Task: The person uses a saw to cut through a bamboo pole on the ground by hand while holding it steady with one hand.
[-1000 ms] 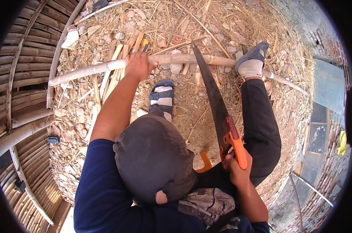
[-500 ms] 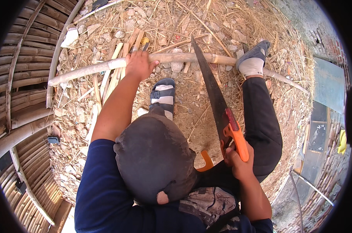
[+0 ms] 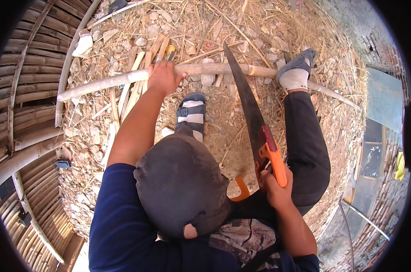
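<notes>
A long, slightly bent bamboo pole (image 3: 205, 69) lies crosswise above the ground in front of me. My left hand (image 3: 163, 78) grips it left of the middle, fingers over the far side and the thumb pointing right along it. In my right hand (image 3: 278, 189) is the orange handle of a handsaw (image 3: 250, 104). The saw's dark blade slants away from me and crosses the pole right of my left hand, its tip beyond the pole. Farther right, my sandaled right foot (image 3: 296, 68) presses on the pole. Whether the teeth have cut into the bamboo cannot be seen.
Split bamboo strips (image 3: 137, 86) lie under and beyond my left hand. My other sandaled foot (image 3: 191, 113) stands near the pole. Stones and straw cover the ground. A slatted bamboo wall (image 3: 28, 86) rises at left. An orange curved piece (image 3: 241, 188) shows by my leg.
My right hand and the saw handle have shifted slightly to the left. The left hand still grips the pole in the same place.
</notes>
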Available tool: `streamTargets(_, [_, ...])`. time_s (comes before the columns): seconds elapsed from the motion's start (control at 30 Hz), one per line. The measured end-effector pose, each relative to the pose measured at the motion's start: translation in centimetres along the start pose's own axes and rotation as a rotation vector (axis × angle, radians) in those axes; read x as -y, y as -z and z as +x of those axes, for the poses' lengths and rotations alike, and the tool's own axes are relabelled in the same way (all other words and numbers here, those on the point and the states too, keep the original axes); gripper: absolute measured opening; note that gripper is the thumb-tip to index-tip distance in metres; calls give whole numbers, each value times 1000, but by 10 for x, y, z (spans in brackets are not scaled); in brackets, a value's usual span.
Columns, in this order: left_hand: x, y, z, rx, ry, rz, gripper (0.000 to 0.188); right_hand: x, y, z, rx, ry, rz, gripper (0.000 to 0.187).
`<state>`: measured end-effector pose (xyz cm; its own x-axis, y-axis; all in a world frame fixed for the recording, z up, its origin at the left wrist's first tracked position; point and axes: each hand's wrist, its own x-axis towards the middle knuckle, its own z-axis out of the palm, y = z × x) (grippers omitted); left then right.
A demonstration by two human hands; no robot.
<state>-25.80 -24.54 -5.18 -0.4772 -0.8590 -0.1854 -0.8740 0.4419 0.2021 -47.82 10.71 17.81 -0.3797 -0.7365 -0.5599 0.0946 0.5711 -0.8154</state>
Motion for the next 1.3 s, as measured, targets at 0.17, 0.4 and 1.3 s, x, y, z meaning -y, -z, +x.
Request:
streamTargets(0.17, [-4, 2, 3, -5, 6, 5, 63, -8, 4, -10, -8, 73, 35, 10])
streamTargets(0.4, [2, -3, 0, -34, -1, -13, 62, -4, 0, 6, -52, -20, 69, 10])
streamTargets(1.3, [-8, -2, 0, -23, 16, 17, 63, 3, 0, -10, -28, 24, 145, 11])
